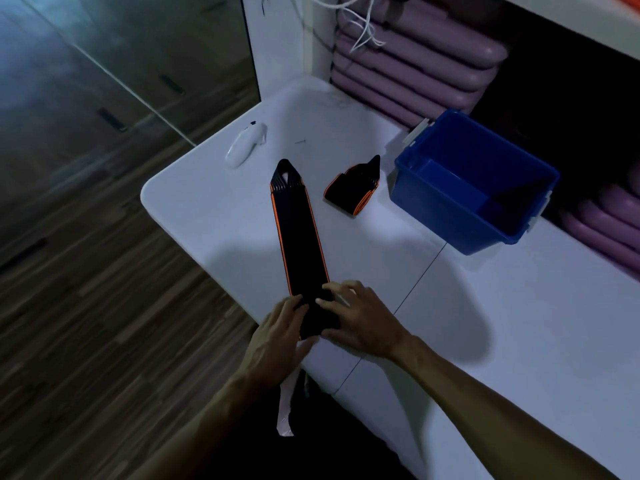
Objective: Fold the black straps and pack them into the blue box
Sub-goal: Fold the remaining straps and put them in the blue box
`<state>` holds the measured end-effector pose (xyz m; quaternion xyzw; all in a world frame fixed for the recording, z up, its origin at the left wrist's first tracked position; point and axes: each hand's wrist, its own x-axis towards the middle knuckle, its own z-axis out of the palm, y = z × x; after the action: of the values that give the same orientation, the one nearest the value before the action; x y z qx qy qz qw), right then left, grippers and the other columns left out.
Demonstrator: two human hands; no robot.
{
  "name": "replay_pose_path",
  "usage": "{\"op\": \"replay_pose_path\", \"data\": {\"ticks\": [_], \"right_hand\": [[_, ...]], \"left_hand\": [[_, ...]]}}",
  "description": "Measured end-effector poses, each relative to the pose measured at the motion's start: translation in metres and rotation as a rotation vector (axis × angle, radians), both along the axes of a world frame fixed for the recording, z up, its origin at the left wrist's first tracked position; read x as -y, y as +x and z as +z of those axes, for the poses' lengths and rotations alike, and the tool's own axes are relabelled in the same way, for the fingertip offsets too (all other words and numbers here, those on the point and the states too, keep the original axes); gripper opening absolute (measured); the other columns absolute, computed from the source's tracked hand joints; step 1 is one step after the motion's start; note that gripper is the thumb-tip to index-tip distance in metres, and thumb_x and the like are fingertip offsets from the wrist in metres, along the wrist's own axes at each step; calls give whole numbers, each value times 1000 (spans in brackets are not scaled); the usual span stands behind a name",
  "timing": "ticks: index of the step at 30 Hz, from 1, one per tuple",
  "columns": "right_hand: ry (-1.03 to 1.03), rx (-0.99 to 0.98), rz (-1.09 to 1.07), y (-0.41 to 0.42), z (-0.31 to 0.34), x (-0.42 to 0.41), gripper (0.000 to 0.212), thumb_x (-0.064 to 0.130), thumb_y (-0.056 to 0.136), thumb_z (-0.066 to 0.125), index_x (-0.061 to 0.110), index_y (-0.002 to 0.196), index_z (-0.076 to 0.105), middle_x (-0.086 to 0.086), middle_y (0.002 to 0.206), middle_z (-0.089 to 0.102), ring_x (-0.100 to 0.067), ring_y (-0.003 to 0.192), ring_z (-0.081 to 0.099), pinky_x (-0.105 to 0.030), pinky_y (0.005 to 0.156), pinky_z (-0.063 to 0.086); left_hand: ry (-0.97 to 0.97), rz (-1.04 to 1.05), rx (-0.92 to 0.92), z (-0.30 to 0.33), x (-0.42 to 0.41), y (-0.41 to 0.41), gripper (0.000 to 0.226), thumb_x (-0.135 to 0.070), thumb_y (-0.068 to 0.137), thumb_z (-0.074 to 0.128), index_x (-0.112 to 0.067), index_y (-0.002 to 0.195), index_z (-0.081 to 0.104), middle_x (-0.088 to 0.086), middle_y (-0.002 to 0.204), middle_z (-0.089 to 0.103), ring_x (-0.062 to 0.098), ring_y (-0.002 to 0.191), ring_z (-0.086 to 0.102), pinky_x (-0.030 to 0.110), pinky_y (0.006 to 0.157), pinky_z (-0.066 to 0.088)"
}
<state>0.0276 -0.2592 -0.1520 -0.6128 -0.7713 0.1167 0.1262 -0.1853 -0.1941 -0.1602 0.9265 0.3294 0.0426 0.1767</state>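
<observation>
A long black strap with orange edges lies flat on the white table, its pointed end toward the far side. Its near end is bunched at the table's front edge, where my left hand and my right hand both grip it. A second black strap, folded into a short bundle, lies to the right of the long one. The blue box stands open at the right of the folded strap, and nothing shows inside it.
A white handheld device lies near the table's far left corner. Purple mats are stacked behind the table, with white cords hanging over them. Wooden floor lies to the left.
</observation>
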Motion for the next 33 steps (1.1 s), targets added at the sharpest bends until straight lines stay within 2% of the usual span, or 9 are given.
{"op": "replay_pose_path", "data": {"ticks": [4, 6, 9, 14, 18, 22, 26, 30, 33], "right_hand": [[-70, 44, 97, 8, 6, 1, 70, 49, 84, 64, 17, 143, 45, -5, 146, 49, -24, 124, 45, -38, 86, 47], [-53, 43, 113, 8, 9, -2, 65, 42, 86, 64, 15, 142, 47, -6, 144, 51, -24, 122, 48, -39, 84, 49], [-16, 34, 138, 8, 12, -5, 59, 33, 85, 63, 12, 138, 52, -8, 139, 56, -24, 118, 54, -38, 82, 50], [-37, -126, 44, 6, 16, -22, 33, 22, 92, 62, 15, 124, 63, -3, 115, 69, -23, 101, 60, -36, 77, 50], [-210, -517, -292, -6, 23, -37, 26, 27, 94, 62, 15, 117, 62, -4, 98, 70, -16, 85, 60, -30, 75, 47], [-220, -664, -497, -21, 30, -42, 31, 18, 94, 62, 20, 122, 48, 13, 64, 51, 6, 54, 56, -8, 53, 41], [-83, -504, -515, -34, 17, -35, 18, 24, 97, 55, 21, 114, 60, 3, 92, 65, -12, 85, 60, -24, 70, 51], [-36, -209, -450, -27, 11, -27, 38, 39, 93, 56, 18, 124, 62, -6, 125, 54, -25, 109, 49, -34, 82, 52], [-91, -57, -241, -18, 10, -23, 58, 40, 86, 60, 12, 136, 54, -6, 147, 46, -27, 124, 44, -43, 89, 51]], "left_hand": [[65, -84, -42, 0, 5, -3, 56, -35, 86, 58, 1, 128, 52, 21, 132, 56, 34, 122, 55, 44, 96, 52], [131, -100, 17, 5, 2, 2, 50, -27, 79, 63, 2, 118, 56, 21, 121, 64, 34, 111, 63, 41, 88, 56], [194, -57, 94, 16, -2, 11, 26, -20, 80, 50, -6, 100, 56, 15, 102, 70, 30, 89, 70, 36, 72, 59], [32, 108, 178, 30, -13, 23, 9, -12, 85, 44, -8, 86, 52, 8, 66, 62, 23, 53, 60, 33, 51, 50], [-247, 361, 203, 38, -32, 33, 16, -16, 98, 39, -7, 108, 48, 8, 86, 56, 28, 69, 54, 34, 62, 37], [-253, 417, 297, 35, -36, 40, 21, -19, 96, 48, -13, 115, 45, 6, 106, 51, 23, 76, 55, 33, 66, 44], [-202, 352, 264, 28, -35, 33, 18, -21, 93, 54, -7, 106, 54, 8, 112, 49, 23, 81, 59, 34, 69, 52], [-110, 103, 129, 17, -37, 11, 49, -36, 86, 61, -13, 128, 51, 10, 138, 45, 27, 110, 54, 39, 89, 52], [-47, 66, 60, 25, -41, 7, 56, -46, 87, 44, -13, 131, 50, 8, 137, 51, 28, 113, 54, 43, 88, 52]]}}
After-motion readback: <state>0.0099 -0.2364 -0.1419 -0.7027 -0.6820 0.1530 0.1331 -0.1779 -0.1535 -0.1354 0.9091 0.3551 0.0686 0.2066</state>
